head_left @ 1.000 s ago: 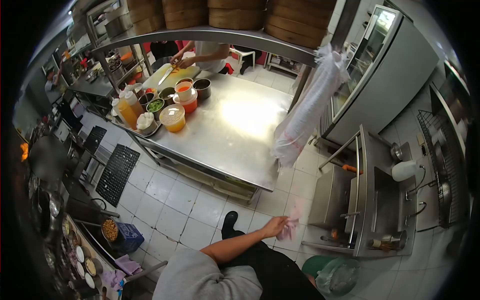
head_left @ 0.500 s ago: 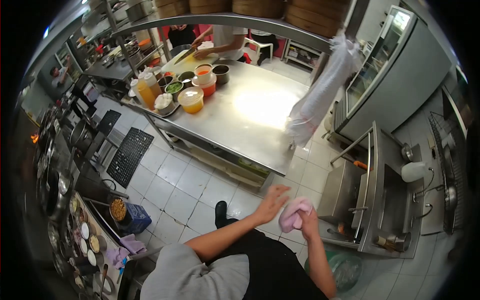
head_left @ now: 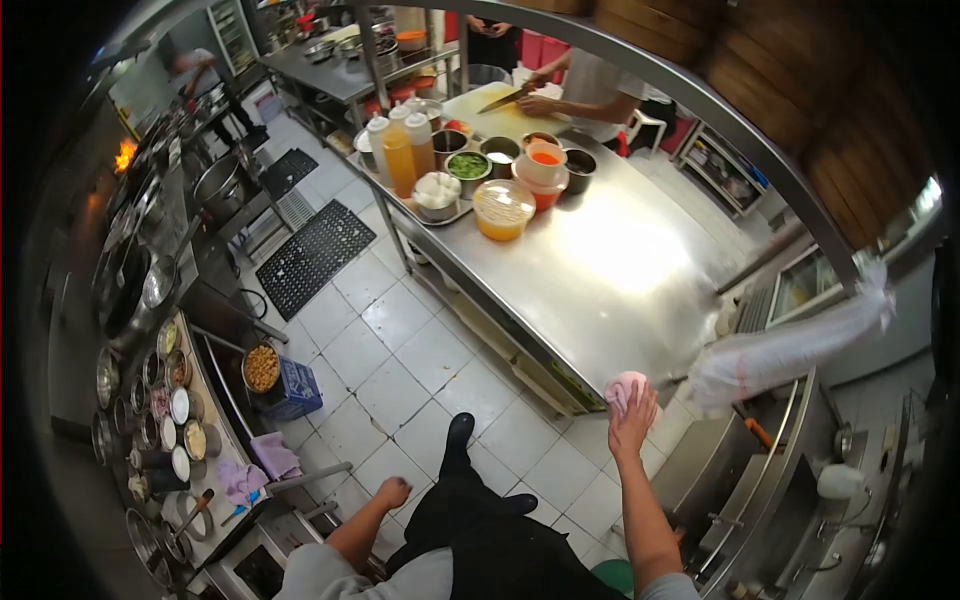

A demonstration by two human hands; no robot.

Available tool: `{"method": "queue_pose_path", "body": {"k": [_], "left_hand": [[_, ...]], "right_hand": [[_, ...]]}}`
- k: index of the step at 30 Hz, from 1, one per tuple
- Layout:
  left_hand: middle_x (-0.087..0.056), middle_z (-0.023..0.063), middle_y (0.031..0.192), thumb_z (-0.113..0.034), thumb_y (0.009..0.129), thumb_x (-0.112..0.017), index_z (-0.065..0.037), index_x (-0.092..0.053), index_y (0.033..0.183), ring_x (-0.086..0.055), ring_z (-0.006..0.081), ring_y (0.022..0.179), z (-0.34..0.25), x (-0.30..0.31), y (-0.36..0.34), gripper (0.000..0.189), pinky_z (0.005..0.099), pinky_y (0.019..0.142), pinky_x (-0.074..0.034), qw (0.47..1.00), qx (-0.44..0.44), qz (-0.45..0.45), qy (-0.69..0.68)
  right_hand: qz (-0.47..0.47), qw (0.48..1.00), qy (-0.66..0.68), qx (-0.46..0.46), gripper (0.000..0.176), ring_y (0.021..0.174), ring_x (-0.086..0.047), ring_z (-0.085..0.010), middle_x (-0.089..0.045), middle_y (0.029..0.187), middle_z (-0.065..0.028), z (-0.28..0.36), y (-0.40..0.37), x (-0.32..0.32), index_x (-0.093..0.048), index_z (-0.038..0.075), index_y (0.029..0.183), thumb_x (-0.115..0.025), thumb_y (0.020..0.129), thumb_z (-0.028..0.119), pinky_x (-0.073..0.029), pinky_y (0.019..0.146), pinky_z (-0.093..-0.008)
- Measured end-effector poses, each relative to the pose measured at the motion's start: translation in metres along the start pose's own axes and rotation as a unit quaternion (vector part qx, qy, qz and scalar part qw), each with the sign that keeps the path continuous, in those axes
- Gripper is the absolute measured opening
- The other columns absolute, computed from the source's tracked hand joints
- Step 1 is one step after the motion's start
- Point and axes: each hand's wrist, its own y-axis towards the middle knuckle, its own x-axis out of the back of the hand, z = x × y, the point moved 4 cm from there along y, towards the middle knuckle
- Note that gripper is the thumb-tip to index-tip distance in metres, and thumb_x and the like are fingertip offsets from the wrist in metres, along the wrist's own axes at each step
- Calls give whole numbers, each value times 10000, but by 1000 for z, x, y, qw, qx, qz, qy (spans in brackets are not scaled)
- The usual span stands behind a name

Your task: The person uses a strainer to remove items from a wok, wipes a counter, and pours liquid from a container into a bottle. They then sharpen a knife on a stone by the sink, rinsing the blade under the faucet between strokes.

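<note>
My right hand [head_left: 631,424] is stretched forward to the near right corner of the steel table [head_left: 560,300]. Its fingers are wrapped over a bunched pink cloth [head_left: 625,384], which overlaps the table's corner in this view. My left hand [head_left: 394,491] hangs low over the tiled floor, fingers curled in, and nothing shows in it. On the table's left part stand a lidded tub of orange liquid [head_left: 503,210], squeeze bottles [head_left: 398,160], a bowl of chopped greens [head_left: 468,166] and a container of white pieces [head_left: 437,192].
Across the table a person's hand [head_left: 540,104] works beside a knife [head_left: 503,100] on a cutting board. A plastic-wrapped bundle [head_left: 790,350] hangs at the right, near a steel sink [head_left: 770,520]. Ingredient containers line the left counter [head_left: 217,440]. A black mat [head_left: 315,258] lies on the floor.
My right hand has moved forward with the cloth to the table corner. My left hand has drawn away to the left and curled in. The view has turned toward the left.
</note>
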Motion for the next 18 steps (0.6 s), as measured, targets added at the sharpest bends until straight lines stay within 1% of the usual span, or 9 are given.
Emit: {"method": "queue_pose_path", "body": {"k": [1, 3, 6, 7, 9, 11, 13, 15, 18], "left_hand": [[-665, 249, 1001, -347, 874, -548, 7, -690, 897, -618, 437, 976, 21, 4, -10, 383, 480, 880, -493, 999, 41, 12, 8], [-667, 243, 1019, -352, 875, -554, 0, -698, 920, -618, 426, 996, 69, -3, -14, 383, 467, 893, -493, 992, 103, 77, -18], [-674, 233, 1017, -360, 873, -568, -1, -702, 952, -626, 414, 995, 106, -14, -2, 391, 446, 892, -497, 989, 99, 102, 41], [-674, 233, 1017, -360, 873, -568, -1, -702, 952, -626, 414, 995, 100, -16, -3, 391, 446, 892, -497, 988, 100, 112, 36], [-683, 226, 994, -357, 878, -580, -4, -705, 974, -649, 392, 958, 75, 1, 1, 386, 431, 864, -512, 985, 106, 32, -130], [-694, 219, 960, -332, 887, -595, 0, -699, 994, -675, 357, 909, 24, 32, -2, 364, 413, 818, -526, 988, 46, 0, -148], [-701, 208, 937, -306, 899, -597, -4, -692, 1032, -687, 324, 875, -2, 41, 2, 343, 401, 780, -530, 970, 21, -19, -241], [-703, 204, 931, -302, 901, -598, -2, -688, 1044, -686, 317, 874, -25, 56, -6, 345, 393, 778, -528, 968, 21, -38, -247], [-705, 197, 919, -294, 903, -597, -3, -687, 1055, -685, 308, 871, -2, 54, -11, 340, 380, 781, -525, 956, 37, -62, -283]], "right_hand": [[-26, 999, -28, -13, 681, 1410, -208, -462, -229, 1561, -179, 5, 9, -8, -298, 153, 1505, -596, 899, 234, -175, 1148, -544], [-1, 999, -33, 0, 653, 1408, -222, -456, -256, 1553, -170, 26, 33, -27, -319, 148, 1497, -585, 907, 233, -186, 1145, -543], [-8, 996, -1, 91, 645, 1393, -258, -457, -308, 1525, -195, 80, 74, -69, -332, 95, 1483, -579, 897, 204, -204, 1146, -523], [2, 994, -1, 108, 648, 1393, -261, -455, -310, 1520, -204, 99, 90, -84, -335, 76, 1476, -581, 889, 200, -207, 1145, -525], [17, 990, -2, 139, 646, 1390, -265, -458, -313, 1509, -230, 153, 127, -112, -343, 45, 1463, -579, 882, 201, -214, 1142, -534], [13, 987, -6, 158, 633, 1379, -282, -463, -318, 1501, -240, 208, 161, -143, -355, 27, 1449, -574, 882, 203, -231, 1135, -538], [3, 985, -10, 172, 631, 1365, -299, -477, -329, 1496, -234, 254, 193, -178, -366, 7, 1433, -579, 868, 191, -249, 1125, -546], [8, 984, -6, 179, 636, 1360, -301, -489, -336, 1492, -233, 295, 217, -200, -372, -6, 1424, -584, 854, 180, -254, 1120, -557], [11, 972, -14, 234, 606, 1349, -305, -503, -336, 1491, -230, 334, 230, -212, -401, 47, 1421, -553, 840, 130, -258, 1106, -584]]}}
